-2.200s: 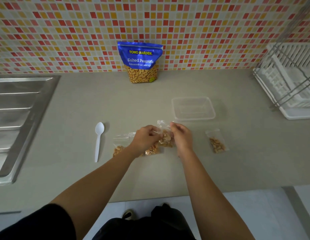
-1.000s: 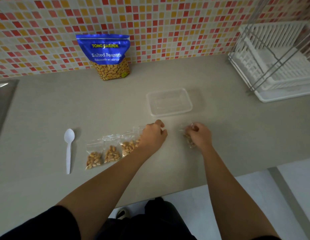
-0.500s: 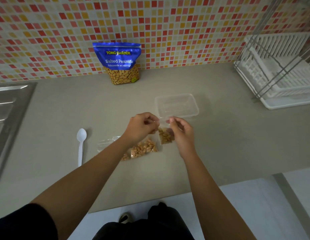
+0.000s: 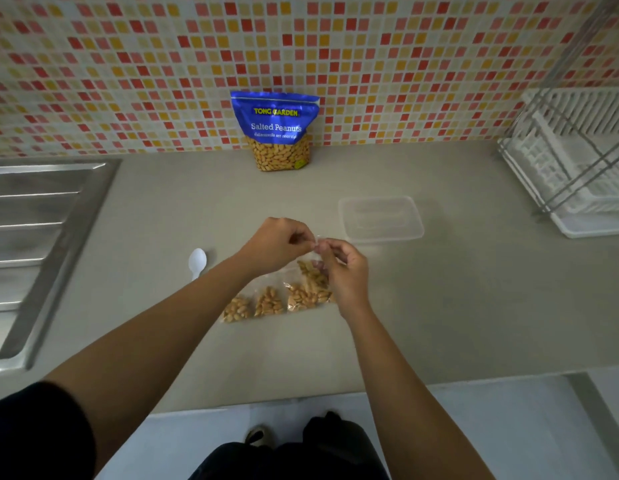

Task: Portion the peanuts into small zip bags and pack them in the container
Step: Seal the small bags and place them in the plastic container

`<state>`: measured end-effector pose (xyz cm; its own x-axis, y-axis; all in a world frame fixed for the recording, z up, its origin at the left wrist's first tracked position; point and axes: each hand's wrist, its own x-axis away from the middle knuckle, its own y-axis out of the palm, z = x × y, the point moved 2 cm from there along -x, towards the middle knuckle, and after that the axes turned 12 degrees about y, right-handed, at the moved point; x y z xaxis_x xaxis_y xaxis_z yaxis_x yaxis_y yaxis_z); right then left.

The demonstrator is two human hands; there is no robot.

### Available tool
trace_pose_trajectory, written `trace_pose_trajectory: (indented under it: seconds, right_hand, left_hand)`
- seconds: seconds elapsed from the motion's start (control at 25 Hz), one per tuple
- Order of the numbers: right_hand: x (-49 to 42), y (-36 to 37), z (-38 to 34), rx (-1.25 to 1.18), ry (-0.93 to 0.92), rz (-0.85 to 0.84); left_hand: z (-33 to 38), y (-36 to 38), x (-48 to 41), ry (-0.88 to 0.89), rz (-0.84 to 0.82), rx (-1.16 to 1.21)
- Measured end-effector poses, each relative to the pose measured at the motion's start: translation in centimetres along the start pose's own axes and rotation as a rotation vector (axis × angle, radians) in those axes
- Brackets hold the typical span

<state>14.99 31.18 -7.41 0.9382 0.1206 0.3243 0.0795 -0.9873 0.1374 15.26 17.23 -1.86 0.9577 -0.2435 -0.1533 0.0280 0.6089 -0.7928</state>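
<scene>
1. Head view: the left hand (image 4: 278,242) and right hand (image 4: 346,271) met above the worktop (image 4: 474,306), both pinching the top edge of a small bag (image 4: 310,268) of peanuts that hung between them.
2. Three filled bags (image 4: 268,301) lay in a row just under the hands, on the person's side.
3. The clear container (image 4: 380,218) sat beyond the right hand, apart from it.
4. The spoon (image 4: 197,263) lay left of the left hand; the pouch (image 4: 276,129) stood well beyond both hands.

kitchen | mosaic-tiled wall (image 4: 128,64) | steel sink (image 4: 31,237) | dish rack (image 4: 574,168) | countertop (image 4: 474,306)
</scene>
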Motion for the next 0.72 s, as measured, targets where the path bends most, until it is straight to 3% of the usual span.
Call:
trace_pose_trajectory:
  seconds: [0.28, 0.52, 0.72]
  right_hand:
    - [1.0, 1.8, -0.1, 0.089, -0.089, 0.354]
    - [1.0, 1.8, 0.2, 0.103, -0.027, 0.307]
    - [0.4, 1.4, 0.6, -0.046, 0.134, 0.099]
  left_hand:
    - [0.4, 0.6, 0.5, 0.073, 0.011, -0.142]
    - [-0.4, 0.3, 1.5, 0.109, -0.014, -0.308]
    - [-1.7, 0.4, 2.8, -0.069, 0.099, -0.083]
